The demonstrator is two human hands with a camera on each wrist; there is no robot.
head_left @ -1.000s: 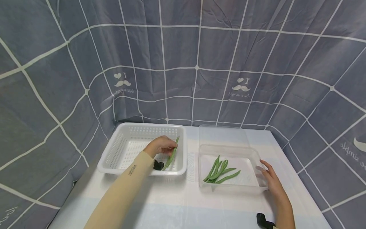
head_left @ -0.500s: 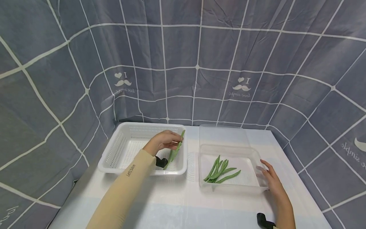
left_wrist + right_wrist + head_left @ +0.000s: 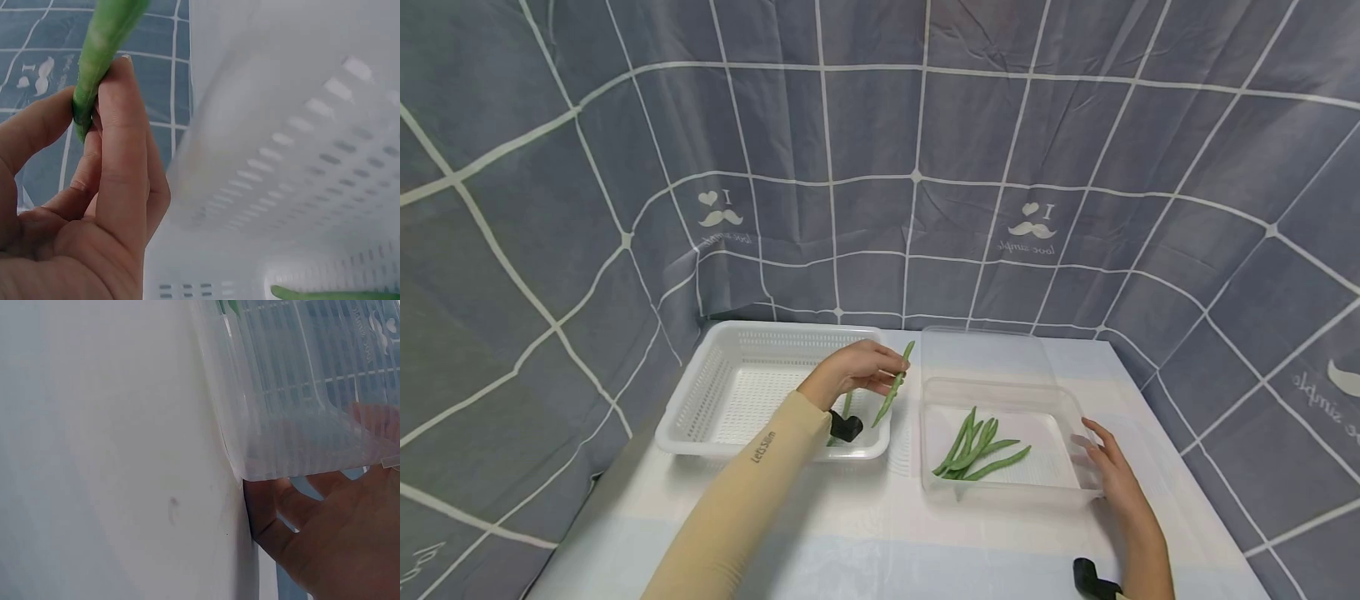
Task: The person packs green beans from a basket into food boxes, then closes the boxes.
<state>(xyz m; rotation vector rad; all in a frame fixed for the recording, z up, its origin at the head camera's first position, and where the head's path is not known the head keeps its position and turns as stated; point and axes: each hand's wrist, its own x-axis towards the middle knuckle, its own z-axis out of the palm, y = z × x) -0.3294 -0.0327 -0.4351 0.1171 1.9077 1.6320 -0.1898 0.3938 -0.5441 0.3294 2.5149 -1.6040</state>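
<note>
My left hand (image 3: 868, 367) pinches a green bean (image 3: 892, 392) above the right rim of the white basket (image 3: 681, 417). In the left wrist view the bean (image 3: 103, 59) is held between thumb and fingers. Another green bean (image 3: 337, 294) lies in the basket, partly hidden by the arm in the head view. My right hand (image 3: 1117, 471) rests against the outside of the right wall of the clear plastic box (image 3: 1000, 392); its fingers (image 3: 294, 503) touch that wall in the right wrist view. Several green beans (image 3: 973, 454) lie in the box's left half.
Behind the box lies a clear flat lid (image 3: 985, 342). Basket and box stand side by side on a white table (image 3: 865, 533), a narrow gap between them. A grey checked curtain (image 3: 880, 217) encloses the back and sides.
My left hand has lifted the green bean and carried it rightward, from inside the basket to over its right rim. The right hand and the box have stayed still.
</note>
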